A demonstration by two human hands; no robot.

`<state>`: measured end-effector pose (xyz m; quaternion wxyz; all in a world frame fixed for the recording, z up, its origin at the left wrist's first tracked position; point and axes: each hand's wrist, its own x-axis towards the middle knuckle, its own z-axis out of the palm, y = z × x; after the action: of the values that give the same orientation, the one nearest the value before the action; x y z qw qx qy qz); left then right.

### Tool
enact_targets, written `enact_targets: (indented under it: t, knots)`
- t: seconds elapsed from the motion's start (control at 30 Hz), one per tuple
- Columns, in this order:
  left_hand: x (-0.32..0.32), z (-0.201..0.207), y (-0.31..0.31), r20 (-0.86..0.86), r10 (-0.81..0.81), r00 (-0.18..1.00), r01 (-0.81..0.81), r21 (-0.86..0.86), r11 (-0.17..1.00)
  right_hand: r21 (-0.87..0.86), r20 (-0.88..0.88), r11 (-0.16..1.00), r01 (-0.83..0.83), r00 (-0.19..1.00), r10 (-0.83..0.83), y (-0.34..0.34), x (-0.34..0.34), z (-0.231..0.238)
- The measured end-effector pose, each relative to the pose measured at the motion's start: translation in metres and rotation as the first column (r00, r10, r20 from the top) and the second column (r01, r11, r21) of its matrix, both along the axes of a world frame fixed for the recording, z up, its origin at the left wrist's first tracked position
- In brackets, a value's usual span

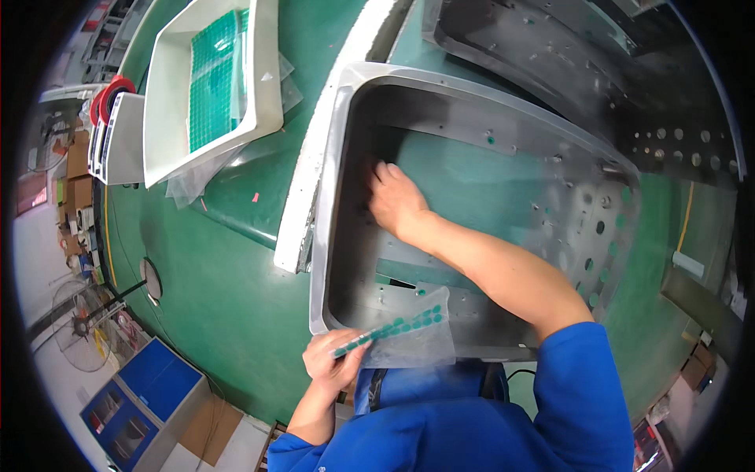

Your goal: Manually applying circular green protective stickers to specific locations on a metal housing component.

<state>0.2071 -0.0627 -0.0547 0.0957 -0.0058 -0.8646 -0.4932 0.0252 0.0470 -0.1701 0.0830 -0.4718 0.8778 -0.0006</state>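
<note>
a factory workshop: a wide green workbench (236, 283) carries a big grey metal housing (487, 134) drilled with holes at 1 o'clock, white plastic trays (169, 102) at 11, blue metal cabinets (145, 393) and cardboard boxes (77, 169) toward 8.
</note>
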Motion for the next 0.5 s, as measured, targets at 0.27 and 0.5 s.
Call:
enact_targets:
  t: [0.27,0.5]
  knots:
    - [0.018,0.003,-0.015,0.202,0.036,0.979,-0.109,0.361,0.926,-0.502,0.266,0.758,0.417,0.908,-0.324,0.083,0.014,0.032]
    - [0.060,-0.003,-0.075,0.291,0.026,0.956,-0.194,0.565,0.802,0.053,0.522,0.779,0.625,0.648,-0.556,0.159,0.184,0.140]
